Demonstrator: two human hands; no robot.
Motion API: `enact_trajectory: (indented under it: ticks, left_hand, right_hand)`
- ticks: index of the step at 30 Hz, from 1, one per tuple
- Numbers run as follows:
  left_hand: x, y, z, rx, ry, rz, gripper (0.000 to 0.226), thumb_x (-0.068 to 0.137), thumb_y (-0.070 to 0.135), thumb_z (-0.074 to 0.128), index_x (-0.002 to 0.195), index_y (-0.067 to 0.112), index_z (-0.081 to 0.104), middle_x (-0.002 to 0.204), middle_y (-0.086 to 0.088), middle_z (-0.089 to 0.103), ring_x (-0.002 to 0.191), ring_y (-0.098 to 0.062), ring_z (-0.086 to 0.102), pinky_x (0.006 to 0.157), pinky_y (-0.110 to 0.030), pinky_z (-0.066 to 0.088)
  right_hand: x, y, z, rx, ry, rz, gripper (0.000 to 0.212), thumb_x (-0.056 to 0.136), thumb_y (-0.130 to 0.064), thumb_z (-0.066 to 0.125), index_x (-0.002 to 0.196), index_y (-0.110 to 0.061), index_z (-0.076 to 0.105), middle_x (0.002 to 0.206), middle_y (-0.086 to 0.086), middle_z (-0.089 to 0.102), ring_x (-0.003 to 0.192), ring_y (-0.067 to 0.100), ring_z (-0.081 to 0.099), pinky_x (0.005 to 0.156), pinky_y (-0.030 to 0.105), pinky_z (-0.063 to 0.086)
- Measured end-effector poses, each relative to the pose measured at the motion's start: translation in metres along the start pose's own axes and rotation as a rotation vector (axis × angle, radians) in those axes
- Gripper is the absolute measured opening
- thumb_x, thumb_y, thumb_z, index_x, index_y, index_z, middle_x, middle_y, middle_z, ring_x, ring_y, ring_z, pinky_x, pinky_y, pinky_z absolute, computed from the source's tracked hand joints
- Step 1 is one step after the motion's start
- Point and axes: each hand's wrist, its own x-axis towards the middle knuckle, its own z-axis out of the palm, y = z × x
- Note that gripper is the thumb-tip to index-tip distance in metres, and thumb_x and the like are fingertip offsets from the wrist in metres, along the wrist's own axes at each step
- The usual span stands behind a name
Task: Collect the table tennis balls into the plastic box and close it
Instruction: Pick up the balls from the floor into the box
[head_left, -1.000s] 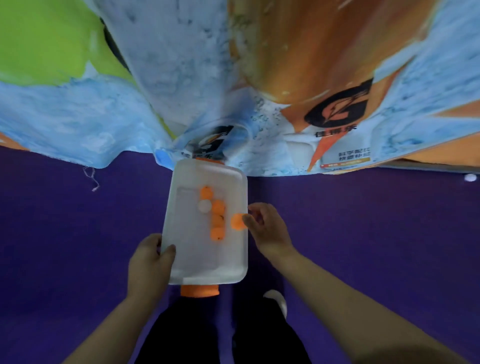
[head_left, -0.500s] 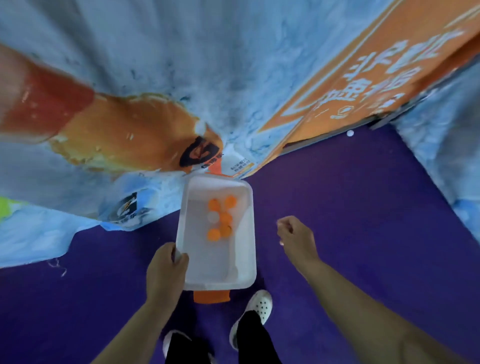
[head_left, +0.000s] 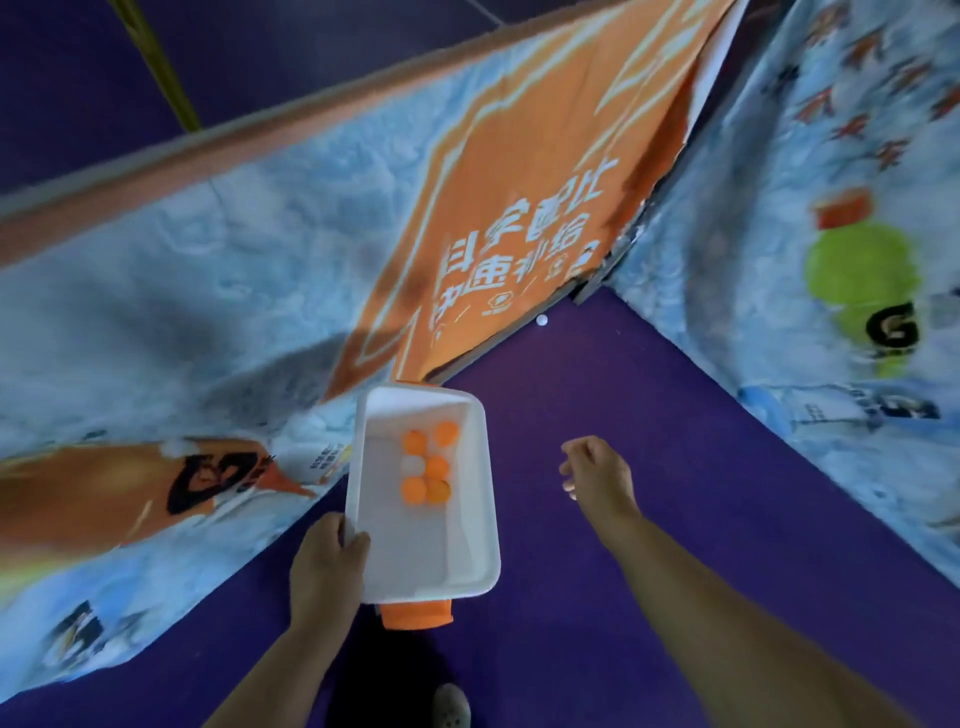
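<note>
Collecting step: left hand (head_left: 332, 566) grips the plastic box (head_left: 415, 561). Right hand (head_left: 597, 475), loosely curled and seemingly empty, should next reach the white ball (head_left: 542, 320) well ahead of it.

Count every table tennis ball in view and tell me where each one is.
7. Six cluster in the plastic box: five orange balls and one white ball. A second white ball lies on the purple floor at the banner's foot. Others may be hidden.
</note>
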Motion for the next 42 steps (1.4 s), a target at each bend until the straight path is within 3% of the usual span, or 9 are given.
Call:
enact_trajectory:
  ticks: [11, 15, 18, 21, 25, 29, 34, 38, 42]
  left_hand:
    - [0.098, 0.168, 0.061, 0.019, -0.155, 0.162, 0.026, 0.063, 0.028, 0.046, 0.069, 0.003, 0.05, 0.058, -0.005, 0.048, 0.061, -0.029, 0.047, 0.057, -0.036, 0.029]
    - [0.132, 0.212, 0.095, 0.089, -0.187, 0.183, 0.036, 0.07, 0.035, 0.047, 0.082, 0.003, 0.056, 0.088, -0.025, 0.063, 0.087, -0.042, 0.059, 0.068, -0.038, 0.042]
    - [0.153, 0.248, 0.128, 0.053, -0.245, 0.091, 0.032, 0.092, 0.024, 0.052, 0.116, 0.003, 0.058, 0.117, -0.019, 0.061, 0.112, -0.041, 0.054, 0.088, -0.039, 0.045]
    - [0.175, 0.272, 0.172, -0.002, -0.29, 0.024, 0.053, 0.088, 0.036, 0.052, 0.127, 0.0, 0.052, 0.123, -0.019, 0.057, 0.116, -0.037, 0.053, 0.086, -0.035, 0.038]
    - [0.217, 0.291, 0.248, 0.034, -0.146, 0.02, 0.095, 0.045, 0.062, 0.034, 0.101, -0.009, 0.063, 0.096, -0.032, 0.063, 0.093, -0.043, 0.061, 0.073, -0.034, 0.033]
    - [0.251, 0.293, 0.313, 0.19, -0.167, 0.065, 0.08, 0.056, 0.055, 0.039, 0.086, -0.015, 0.066, 0.087, -0.038, 0.065, 0.077, -0.051, 0.065, 0.062, -0.035, 0.045]
    - [0.341, 0.228, 0.392, 0.228, -0.367, -0.177, 0.082, 0.04, 0.073, 0.039, 0.092, 0.011, 0.055, 0.081, -0.011, 0.059, 0.095, -0.037, 0.063, 0.086, -0.047, 0.049]
    - [0.371, 0.274, 0.44, 0.146, -0.332, -0.12, 0.062, 0.058, 0.048, 0.044, 0.106, 0.008, 0.052, 0.093, -0.01, 0.051, 0.091, -0.027, 0.052, 0.074, -0.032, 0.036]
    - [0.435, 0.227, 0.477, 0.235, -0.287, 0.059, 0.082, 0.056, 0.058, 0.04, 0.107, -0.001, 0.063, 0.106, -0.016, 0.059, 0.096, -0.03, 0.056, 0.082, -0.042, 0.047]
  right_hand:
    - [0.138, -0.05, -0.084, 0.103, 0.151, 0.08, 0.015, 0.092, -0.02, 0.044, 0.097, -0.023, 0.058, 0.085, 0.0, 0.064, 0.068, 0.014, 0.062, 0.065, 0.033, 0.055]
    - [0.188, -0.054, -0.111, 0.141, 0.152, 0.111, 0.015, 0.092, -0.018, 0.046, 0.099, -0.023, 0.058, 0.085, -0.002, 0.064, 0.067, 0.013, 0.062, 0.064, 0.031, 0.054]
    - [0.241, -0.05, -0.133, 0.149, 0.132, 0.122, 0.015, 0.092, -0.017, 0.047, 0.1, -0.021, 0.059, 0.084, -0.002, 0.064, 0.064, 0.011, 0.061, 0.063, 0.029, 0.053]
    - [0.308, -0.038, -0.152, 0.123, 0.086, 0.127, 0.016, 0.091, -0.019, 0.048, 0.102, -0.021, 0.059, 0.086, -0.003, 0.064, 0.068, 0.011, 0.062, 0.064, 0.029, 0.053]
    - [0.408, -0.013, -0.165, 0.018, -0.002, 0.126, 0.019, 0.09, -0.022, 0.046, 0.106, -0.023, 0.057, 0.092, -0.005, 0.063, 0.078, 0.016, 0.063, 0.069, 0.034, 0.055]
    - [0.501, 0.012, -0.163, -0.06, -0.053, 0.128, 0.021, 0.091, -0.023, 0.046, 0.11, -0.024, 0.054, 0.099, -0.006, 0.062, 0.082, 0.018, 0.063, 0.069, 0.035, 0.055]
    - [0.612, 0.054, -0.125, -0.006, -0.034, 0.14, 0.021, 0.089, -0.022, 0.048, 0.108, -0.022, 0.057, 0.097, -0.004, 0.062, 0.08, 0.022, 0.064, 0.068, 0.036, 0.054]
    - [0.697, 0.101, -0.07, -0.004, -0.003, 0.118, 0.007, 0.086, -0.026, 0.053, 0.091, -0.024, 0.058, 0.087, -0.001, 0.06, 0.079, 0.027, 0.065, 0.067, 0.038, 0.054]
    - [0.772, 0.146, -0.016, -0.054, -0.002, 0.106, 0.015, 0.088, -0.025, 0.048, 0.093, -0.018, 0.06, 0.088, 0.007, 0.064, 0.081, 0.028, 0.062, 0.067, 0.036, 0.05]
